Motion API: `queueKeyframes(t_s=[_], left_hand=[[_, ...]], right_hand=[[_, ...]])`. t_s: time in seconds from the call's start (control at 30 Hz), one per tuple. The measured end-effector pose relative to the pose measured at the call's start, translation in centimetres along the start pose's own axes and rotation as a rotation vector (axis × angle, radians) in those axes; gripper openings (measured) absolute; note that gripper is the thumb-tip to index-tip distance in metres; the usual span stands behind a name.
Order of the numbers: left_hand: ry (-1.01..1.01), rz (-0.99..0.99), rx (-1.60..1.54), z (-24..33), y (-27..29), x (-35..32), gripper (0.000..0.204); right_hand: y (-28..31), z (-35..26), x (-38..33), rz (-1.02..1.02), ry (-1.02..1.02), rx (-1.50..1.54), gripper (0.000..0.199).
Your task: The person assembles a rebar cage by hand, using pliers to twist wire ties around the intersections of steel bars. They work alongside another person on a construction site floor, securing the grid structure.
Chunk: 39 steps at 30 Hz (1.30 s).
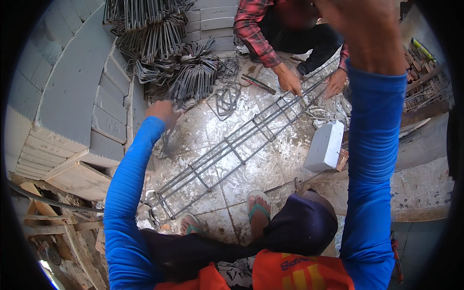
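Across white-smeared floor [193, 130], a long box-shaped steel cage [235, 152] is stretching from eight o'clock to two, bent-rod stirrups [152, 43] are bristling at eleven, the right hand [367, 34] is looming toward two, blurred and cropped, the left hand [162, 112] is blurring at ten, and I can't tell either's grip!

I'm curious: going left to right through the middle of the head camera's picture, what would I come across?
Stacked grey blocks, the person's left hand, a long metal rod cage on the floor, a single pale block, then the blue right sleeve.
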<state>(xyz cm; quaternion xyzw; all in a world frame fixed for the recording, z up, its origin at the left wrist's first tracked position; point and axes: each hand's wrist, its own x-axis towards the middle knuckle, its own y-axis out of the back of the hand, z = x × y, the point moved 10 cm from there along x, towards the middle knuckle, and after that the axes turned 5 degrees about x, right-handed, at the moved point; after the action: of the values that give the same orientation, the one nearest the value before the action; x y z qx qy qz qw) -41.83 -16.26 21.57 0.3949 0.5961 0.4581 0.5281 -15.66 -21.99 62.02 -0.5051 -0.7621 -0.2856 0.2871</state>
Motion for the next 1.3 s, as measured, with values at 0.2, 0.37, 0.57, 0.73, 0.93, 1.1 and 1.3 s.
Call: queueKeyframes(t_s=[0.2, 0.37, 0.57, 0.73, 0.93, 1.1, 1.3], left_hand=[[-0.133, 0.017, -2.149, 4.1, 10.3, -14.7, 0.063], [0.008, 0.396, -2.089, -7.0, 9.5, -12.0, 0.049], [0.237, 1.015, -1.513, -13.0, 11.7, -7.4, 0.030], [0.174, 1.008, -1.461, -13.6, 11.5, -4.9, 0.031], [0.224, 0.890, -1.956, -9.5, 10.2, -4.1, 0.030], [-0.116, 0.489, -2.044, -4.7, 9.8, -4.3, 0.028], [-0.097, 0.236, -1.740, 1.9, 6.9, -10.0, 0.026]], right_hand=[[-9.3, 9.3, -10.2, -0.021, 0.201, 0.064, 0.015], [-18.0, 12.3, -22.8, -0.482, -0.210, 0.175, 0.031], [-19.4, 16.2, -32.4, -0.861, -0.576, 0.305, 0.034], [-19.5, 14.7, -34.4, -1.127, -0.821, 0.361, 0.035], [-16.1, 17.1, -32.9, -0.945, -0.738, 0.216, 0.033], [-16.8, 19.0, -34.7, -0.965, -0.793, 0.373, 0.037], [-12.0, 22.2, -22.6, -0.517, -0.653, 0.162, 0.065]])
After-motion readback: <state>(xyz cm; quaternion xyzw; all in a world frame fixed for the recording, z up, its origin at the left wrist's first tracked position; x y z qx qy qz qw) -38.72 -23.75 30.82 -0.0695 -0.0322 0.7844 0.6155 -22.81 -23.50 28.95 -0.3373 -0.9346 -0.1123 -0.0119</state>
